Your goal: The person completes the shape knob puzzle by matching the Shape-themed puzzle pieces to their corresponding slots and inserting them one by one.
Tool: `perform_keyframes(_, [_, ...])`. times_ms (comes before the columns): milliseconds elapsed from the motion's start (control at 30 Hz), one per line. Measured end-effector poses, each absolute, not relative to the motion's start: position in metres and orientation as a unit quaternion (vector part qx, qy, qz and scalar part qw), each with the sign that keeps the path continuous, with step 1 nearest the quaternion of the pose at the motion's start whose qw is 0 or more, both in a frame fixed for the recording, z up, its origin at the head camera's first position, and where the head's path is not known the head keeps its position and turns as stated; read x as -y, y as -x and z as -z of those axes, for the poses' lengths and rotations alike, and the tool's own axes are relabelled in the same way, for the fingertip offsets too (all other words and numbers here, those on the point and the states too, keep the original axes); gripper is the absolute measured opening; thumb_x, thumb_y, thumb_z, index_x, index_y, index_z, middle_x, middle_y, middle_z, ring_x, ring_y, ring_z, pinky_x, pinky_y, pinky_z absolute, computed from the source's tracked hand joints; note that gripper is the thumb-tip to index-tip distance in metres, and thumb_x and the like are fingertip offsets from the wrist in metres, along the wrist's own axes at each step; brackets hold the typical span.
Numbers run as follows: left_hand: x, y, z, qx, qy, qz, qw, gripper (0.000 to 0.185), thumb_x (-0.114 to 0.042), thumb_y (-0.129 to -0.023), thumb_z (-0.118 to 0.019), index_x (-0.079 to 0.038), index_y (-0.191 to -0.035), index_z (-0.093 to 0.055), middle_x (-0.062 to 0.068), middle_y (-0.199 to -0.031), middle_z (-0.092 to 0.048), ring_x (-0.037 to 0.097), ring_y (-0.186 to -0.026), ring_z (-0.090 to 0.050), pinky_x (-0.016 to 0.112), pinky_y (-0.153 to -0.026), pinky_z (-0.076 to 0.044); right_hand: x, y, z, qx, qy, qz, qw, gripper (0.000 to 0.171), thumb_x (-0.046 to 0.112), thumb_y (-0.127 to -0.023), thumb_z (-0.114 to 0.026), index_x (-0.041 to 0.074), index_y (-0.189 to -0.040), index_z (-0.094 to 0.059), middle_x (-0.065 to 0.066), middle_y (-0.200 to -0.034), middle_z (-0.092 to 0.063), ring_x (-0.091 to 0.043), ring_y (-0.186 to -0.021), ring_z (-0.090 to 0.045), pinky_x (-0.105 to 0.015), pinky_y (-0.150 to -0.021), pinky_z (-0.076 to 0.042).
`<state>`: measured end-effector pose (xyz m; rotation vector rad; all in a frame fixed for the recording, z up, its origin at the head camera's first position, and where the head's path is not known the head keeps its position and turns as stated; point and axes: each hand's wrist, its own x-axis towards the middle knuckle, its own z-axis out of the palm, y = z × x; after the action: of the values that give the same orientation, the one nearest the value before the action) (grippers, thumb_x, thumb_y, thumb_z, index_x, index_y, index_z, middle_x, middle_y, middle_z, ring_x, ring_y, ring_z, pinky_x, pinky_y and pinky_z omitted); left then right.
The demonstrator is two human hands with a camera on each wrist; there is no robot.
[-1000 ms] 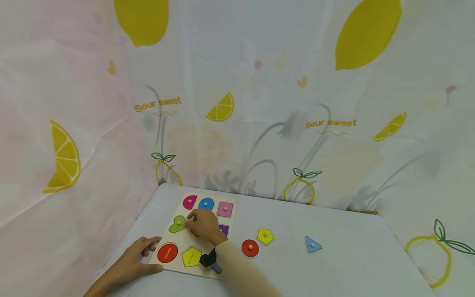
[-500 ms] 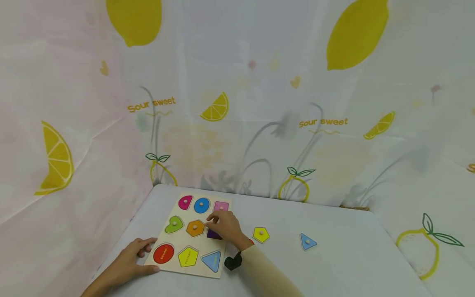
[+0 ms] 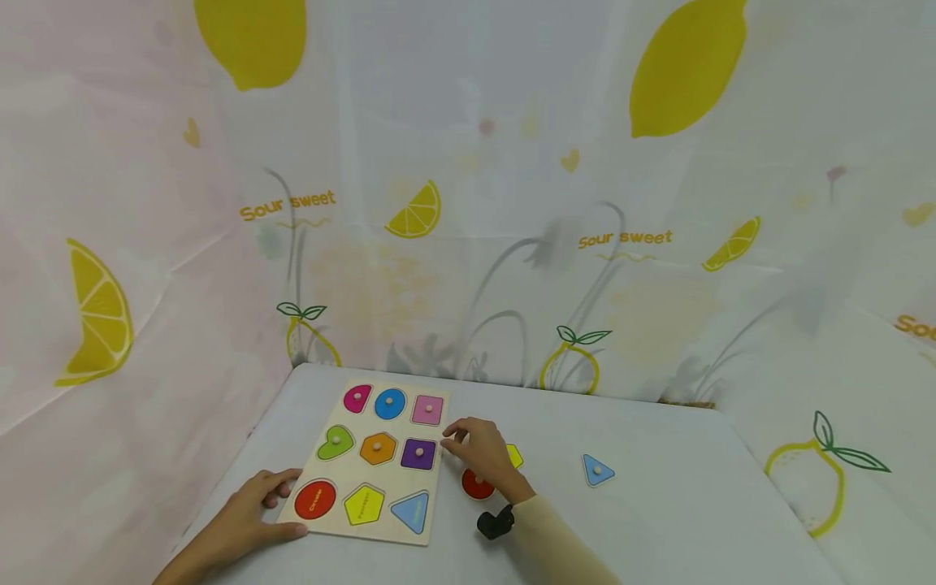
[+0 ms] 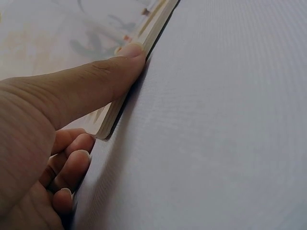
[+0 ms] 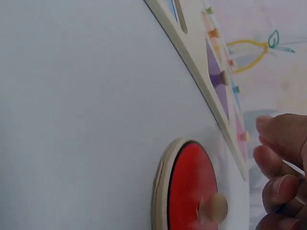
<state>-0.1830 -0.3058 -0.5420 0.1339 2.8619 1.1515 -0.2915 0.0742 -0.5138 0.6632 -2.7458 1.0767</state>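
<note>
A wooden peg puzzle board lies on the left of the white table. My left hand holds its near left corner, the thumb along the near edge and the fingers at the left side. The back and middle rows hold knobbed shapes, among them a purple square. Printed red, yellow and blue recesses show in the near row. Just right of the board, my right hand hovers with loosely bent fingers and nothing between them. Below it lies a red circle piece with a wooden knob.
A yellow pentagon piece, partly behind the right hand, lies beside the red circle. Farther right is a blue triangle piece. Lemon-printed cloth walls stand behind and at both sides of the table.
My right hand has moved right, from over the board's middle row to beyond its right edge, uncovering the orange hexagon and purple square. The left hand stays at the corner. The head view has shifted slightly.
</note>
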Motion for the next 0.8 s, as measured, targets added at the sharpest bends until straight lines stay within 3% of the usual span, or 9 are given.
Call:
perform_keyframes(233, [0.306, 0.182, 0.541, -0.927, -0.044, -0.371, 0.025, 0.093, -0.038, -0.069, -0.095, 0.001, -0.143, -0.055, 0.002, -0.103, -0.05, 0.019, -0.093, -0.043, 0.025, -0.075, -0.042, -0.106, 0.285, 0.512, 0.913, -0.205, -0.341, 0.088, 0.012, 0.02, -0.092, -0.079, 0.011, -0.1, -0.078, 0.008, -0.075, -0.061, -0.006, -0.067, -0.048, -0.022, -0.057, -0.04])
perform_keyframes(800, [0.304, 0.183, 0.539, -0.93, -0.038, -0.366, 0.026, 0.095, -0.038, -0.067, -0.097, 0.002, -0.142, -0.056, 0.002, -0.102, -0.05, 0.019, -0.093, -0.044, 0.025, -0.074, -0.043, -0.206, 0.268, 0.511, 0.924, -0.122, -0.342, 0.119, 0.005, 0.014, -0.089, -0.081, 0.011, -0.093, -0.079, 0.01, -0.071, -0.062, -0.006, -0.06, -0.048, -0.024, -0.056, -0.042])
